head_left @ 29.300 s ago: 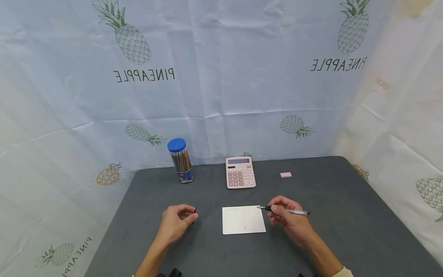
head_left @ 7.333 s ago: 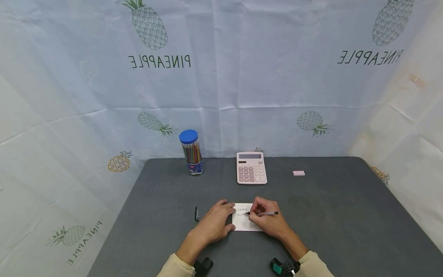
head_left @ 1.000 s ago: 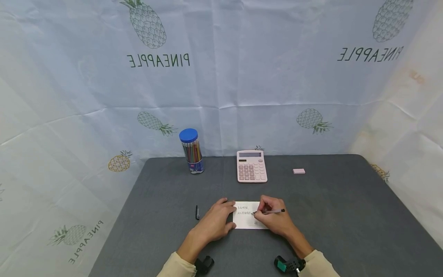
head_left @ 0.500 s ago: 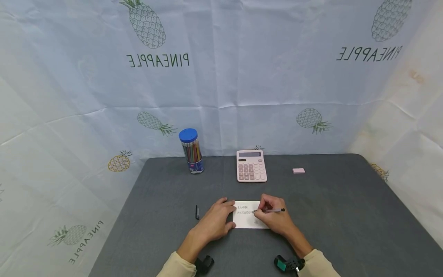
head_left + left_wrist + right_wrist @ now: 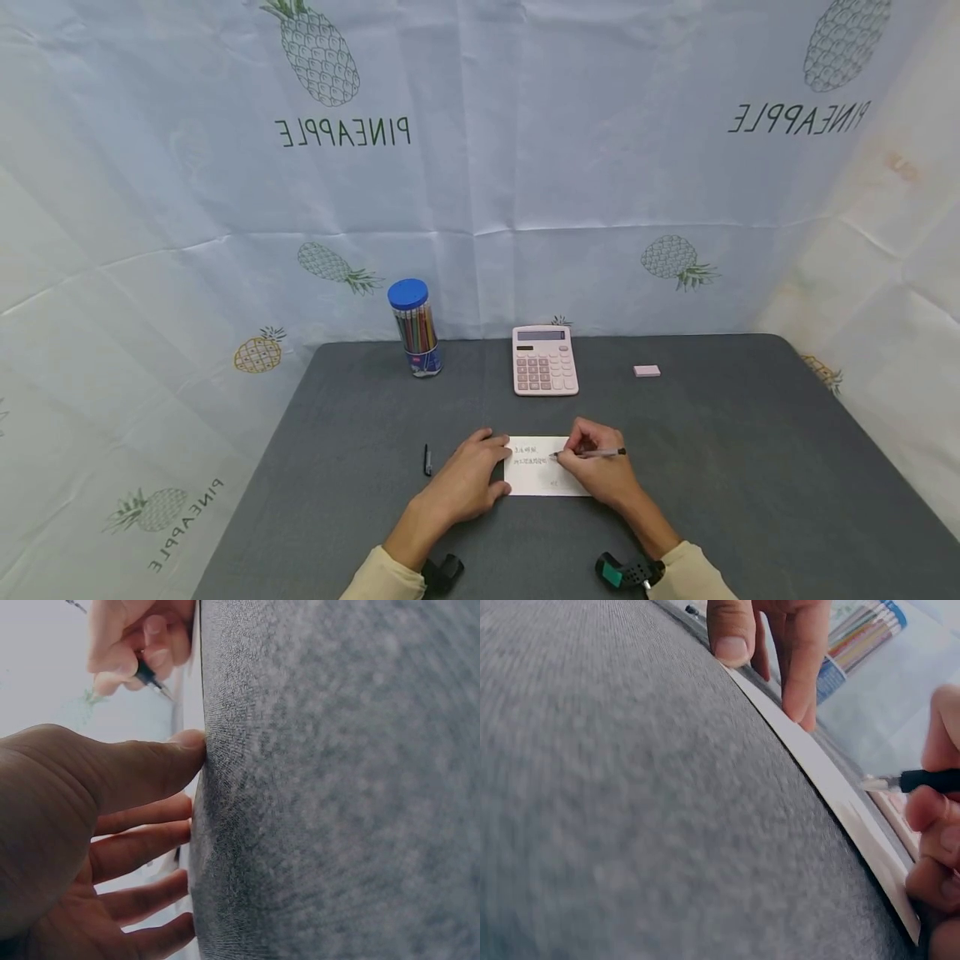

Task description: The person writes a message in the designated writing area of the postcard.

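A small white card (image 5: 529, 478) lies on the dark table, with two short lines of handwriting near its top left and a small mark lower down. My left hand (image 5: 467, 479) rests at the card's left edge, fingers spread and thumb on the near corner. Between thumb and fingers, my right hand (image 5: 602, 468) pinches a gel pen (image 5: 602, 453), its point at the end of the second line. The right wrist view shows the pen's dark grip (image 5: 930, 780) and metal tip over the card. Left of my left hand lies the black pen cap (image 5: 427, 460).
Toward the back of the table (image 5: 360, 417) stand a blue-lidded tub of pencils (image 5: 416, 329) and a pink calculator (image 5: 545, 361). A pink eraser (image 5: 647, 371) lies farther right. Pineapple-print cloth (image 5: 480, 167) hangs behind and at both sides.
Since the first frame, the cap has gone from my left hand to the table and writing has appeared on the card. Over the last second, my right hand and pen have shifted slightly right.
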`<state>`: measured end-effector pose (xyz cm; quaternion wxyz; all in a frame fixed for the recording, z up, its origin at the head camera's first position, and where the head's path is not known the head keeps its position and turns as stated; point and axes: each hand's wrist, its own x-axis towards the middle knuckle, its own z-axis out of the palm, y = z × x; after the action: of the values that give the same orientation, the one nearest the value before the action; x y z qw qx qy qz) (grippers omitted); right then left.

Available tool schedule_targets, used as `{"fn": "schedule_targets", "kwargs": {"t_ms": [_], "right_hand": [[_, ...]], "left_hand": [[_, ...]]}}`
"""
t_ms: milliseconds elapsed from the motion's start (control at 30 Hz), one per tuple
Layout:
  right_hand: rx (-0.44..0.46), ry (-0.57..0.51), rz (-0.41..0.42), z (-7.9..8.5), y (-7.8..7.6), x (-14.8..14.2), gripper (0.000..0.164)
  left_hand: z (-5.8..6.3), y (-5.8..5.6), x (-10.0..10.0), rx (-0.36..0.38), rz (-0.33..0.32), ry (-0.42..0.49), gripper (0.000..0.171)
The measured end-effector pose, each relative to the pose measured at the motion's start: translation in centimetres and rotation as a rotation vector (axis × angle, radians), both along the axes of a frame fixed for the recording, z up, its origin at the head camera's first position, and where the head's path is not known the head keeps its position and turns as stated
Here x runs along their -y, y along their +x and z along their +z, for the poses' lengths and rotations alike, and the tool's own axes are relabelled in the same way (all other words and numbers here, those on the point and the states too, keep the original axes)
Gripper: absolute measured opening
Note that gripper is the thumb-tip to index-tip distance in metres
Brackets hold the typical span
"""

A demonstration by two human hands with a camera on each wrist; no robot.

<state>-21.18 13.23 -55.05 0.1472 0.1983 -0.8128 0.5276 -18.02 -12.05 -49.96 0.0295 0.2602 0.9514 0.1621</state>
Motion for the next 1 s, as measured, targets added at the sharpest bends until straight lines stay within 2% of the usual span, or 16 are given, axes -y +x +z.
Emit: {"fn": "schedule_targets", "kwargs": {"t_ms": [133,300,633,767,900,1000], "right_hand": [[0.007,0.021,0.009,0.0,0.0,-0.1,0.041],[0.041,0.024,0.066,0.1,0.2,0.2,0.039],[0.058,-0.045,0.167,0.5,0.8,2.2,0.036],[0.101,-0.07,0.203,0.3,0.8,3.0,0.033],[0.151,-0.057,0.217,0.1,0.9,3.4,0.031],[0.155,-0.025,0.215,0.0,1.0,3.6,0.03]], "left_hand": [[0.0,0.0,0.0,0.002,-0.001,0.002,0.048],[0.0,0.0,0.1,0.004,-0.003,0.009,0.047],[-0.1,0.0,0.1,-0.014,-0.008,0.018,0.046],[-0.1,0.0,0.1,-0.022,-0.01,0.019,0.046],[0.0,0.0,0.1,-0.018,-0.009,0.022,0.046],[0.0,0.0,0.1,-0.014,-0.009,0.025,0.046]]}}
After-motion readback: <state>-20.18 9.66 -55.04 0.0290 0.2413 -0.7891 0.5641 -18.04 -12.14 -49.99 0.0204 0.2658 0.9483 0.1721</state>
